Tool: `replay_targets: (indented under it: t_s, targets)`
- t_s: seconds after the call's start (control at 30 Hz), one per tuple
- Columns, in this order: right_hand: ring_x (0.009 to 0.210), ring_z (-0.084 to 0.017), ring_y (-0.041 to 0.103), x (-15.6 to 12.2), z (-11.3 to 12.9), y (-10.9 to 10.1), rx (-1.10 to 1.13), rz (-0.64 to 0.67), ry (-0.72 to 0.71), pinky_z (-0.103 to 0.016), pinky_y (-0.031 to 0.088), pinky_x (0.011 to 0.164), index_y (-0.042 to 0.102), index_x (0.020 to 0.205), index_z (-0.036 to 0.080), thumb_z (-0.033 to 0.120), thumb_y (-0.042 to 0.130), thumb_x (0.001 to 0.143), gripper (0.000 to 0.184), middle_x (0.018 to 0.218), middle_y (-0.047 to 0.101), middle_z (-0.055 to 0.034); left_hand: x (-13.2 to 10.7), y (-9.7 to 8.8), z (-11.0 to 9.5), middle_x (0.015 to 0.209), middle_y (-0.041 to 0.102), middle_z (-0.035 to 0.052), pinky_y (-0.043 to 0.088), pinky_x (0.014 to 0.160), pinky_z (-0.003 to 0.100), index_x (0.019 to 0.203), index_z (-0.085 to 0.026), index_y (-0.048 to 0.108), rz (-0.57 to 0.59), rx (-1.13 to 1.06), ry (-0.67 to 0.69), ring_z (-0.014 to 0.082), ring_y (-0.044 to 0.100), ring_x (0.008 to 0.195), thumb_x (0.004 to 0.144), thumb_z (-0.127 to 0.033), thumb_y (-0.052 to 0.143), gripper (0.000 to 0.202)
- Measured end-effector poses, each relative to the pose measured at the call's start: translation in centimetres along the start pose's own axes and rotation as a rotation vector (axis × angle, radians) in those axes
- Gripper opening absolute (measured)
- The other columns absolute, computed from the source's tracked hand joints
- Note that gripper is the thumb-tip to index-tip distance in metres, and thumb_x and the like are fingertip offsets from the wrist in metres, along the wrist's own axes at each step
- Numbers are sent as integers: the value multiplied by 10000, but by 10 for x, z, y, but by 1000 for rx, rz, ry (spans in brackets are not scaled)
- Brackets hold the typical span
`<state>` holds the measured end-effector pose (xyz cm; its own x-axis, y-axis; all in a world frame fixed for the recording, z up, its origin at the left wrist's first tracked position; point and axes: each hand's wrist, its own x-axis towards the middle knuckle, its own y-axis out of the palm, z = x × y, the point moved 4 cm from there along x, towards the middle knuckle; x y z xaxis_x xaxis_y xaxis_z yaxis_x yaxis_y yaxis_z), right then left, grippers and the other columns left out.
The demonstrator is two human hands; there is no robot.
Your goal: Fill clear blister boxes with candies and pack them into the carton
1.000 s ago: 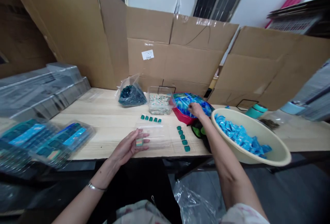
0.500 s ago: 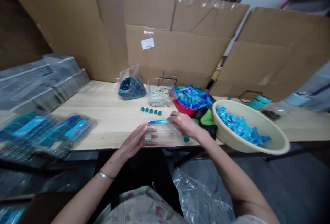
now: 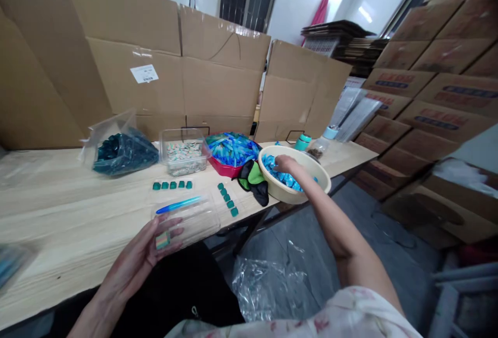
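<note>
My left hand (image 3: pixel 146 252) holds a clear plastic tray (image 3: pixel 190 218) at the table's front edge, fingers curled under it. A blue stick (image 3: pixel 178 205) and a small striped block (image 3: pixel 163 240) lie in the tray. My right hand (image 3: pixel 286 164) reaches into a cream basin (image 3: pixel 280 188) full of blue wrapped pieces (image 3: pixel 290 179), fingers closed among them; what they hold is hidden. Two rows of small teal blocks, one (image 3: pixel 172 185) behind the tray and one (image 3: pixel 227 200) to its right, sit on the wooden table (image 3: pixel 70 224).
A bag of dark teal pieces (image 3: pixel 122 151), a clear box of pale pieces (image 3: pixel 183 152) and a red bowl of blue sticks (image 3: pixel 232 151) stand at the back. A green-black cloth (image 3: pixel 253 178) lies beside the basin. Cardboard boxes (image 3: pixel 218 78) wall the back; a clear bag (image 3: pixel 268 286) hangs below.
My right hand left the blue stick in the tray and moved right into the cream basin. The view swung to the right. My left hand still holds the tray.
</note>
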<state>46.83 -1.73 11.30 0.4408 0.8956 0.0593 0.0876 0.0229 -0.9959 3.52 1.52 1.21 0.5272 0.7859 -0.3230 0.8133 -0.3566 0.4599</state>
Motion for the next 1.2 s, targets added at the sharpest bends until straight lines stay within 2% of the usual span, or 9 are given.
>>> replay_targets:
  t_s: [0.13, 0.23, 0.43, 0.5, 0.6, 0.73, 0.9, 1.07, 1.2]
  targets:
    - [789, -274, 650, 14, -8, 29, 42, 79, -1, -383, 478, 758, 687, 658, 164, 338, 690, 693, 178, 693, 687, -147, 3, 11, 3, 1199, 622, 163, 572, 776, 450, 1104, -161, 594, 32, -17, 26, 302, 635, 1015, 836, -252, 590, 284]
    - [833, -319, 627, 18, -12, 37, 185, 2, 64, -447, 436, 770, 636, 548, 161, 333, 647, 730, 251, 691, 665, -189, 2, 15, 3, 1165, 636, 164, 578, 757, 432, 1090, -148, 584, 63, -64, 36, 270, 659, 949, 853, -248, 568, 258]
    - [796, -270, 595, -3, -16, -7, 438, -367, 58, -432, 404, 735, 545, 494, 197, 363, 540, 800, 348, 639, 608, -131, 1, 6, 1, 1135, 637, 157, 576, 755, 432, 1074, -131, 573, 13, -163, 98, 250, 666, 899, 858, -259, 567, 252]
    - [665, -227, 583, -29, 9, -30, 657, -455, 2, -377, 435, 631, 636, 663, 215, 391, 596, 767, 208, 615, 608, -68, 3, 5, 2, 1146, 628, 155, 570, 770, 442, 1061, -132, 567, -16, -202, 125, 252, 663, 909, 852, -255, 576, 243]
    - [533, -152, 545, -72, 75, -41, 1060, -327, -111, -306, 452, 530, 677, 810, 232, 433, 650, 737, 215, 600, 615, -11, 7, 6, 6, 1148, 621, 150, 563, 785, 453, 1047, -136, 558, -41, -259, 161, 249, 661, 912, 849, -273, 583, 242]
    - [468, -108, 506, -103, 168, -16, 1226, -98, -263, -237, 409, 442, 681, 825, 150, 455, 670, 710, 326, 564, 598, 1, 3, 10, 8, 1144, 619, 136, 566, 779, 450, 1040, -147, 556, -46, -292, 215, 246, 655, 920, 847, -296, 586, 246]
    - [505, -111, 520, -118, 232, 25, 1132, -85, -409, -226, 419, 483, 657, 820, 157, 392, 602, 791, 243, 611, 606, -10, -14, -6, 8, 1111, 636, 110, 568, 776, 470, 1044, -162, 569, -110, -306, 285, 249, 643, 944, 839, -316, 596, 258]
    - [664, -136, 586, -131, 263, 17, 757, -261, -652, -247, 455, 628, 671, 939, 195, 363, 498, 886, 246, 870, 634, -65, -43, -50, 5, 1107, 647, 105, 562, 798, 479, 1042, -154, 595, -261, -314, 320, 244, 642, 949, 840, -289, 596, 243]
    - [823, -176, 603, -96, 271, 24, 472, -287, -647, -259, 464, 706, 668, 933, 183, 290, 459, 910, 236, 929, 633, -86, -74, -88, 8, 1129, 645, 131, 542, 836, 508, 1034, -132, 617, -392, -332, 301, 255, 645, 950, 836, -253, 601, 233]
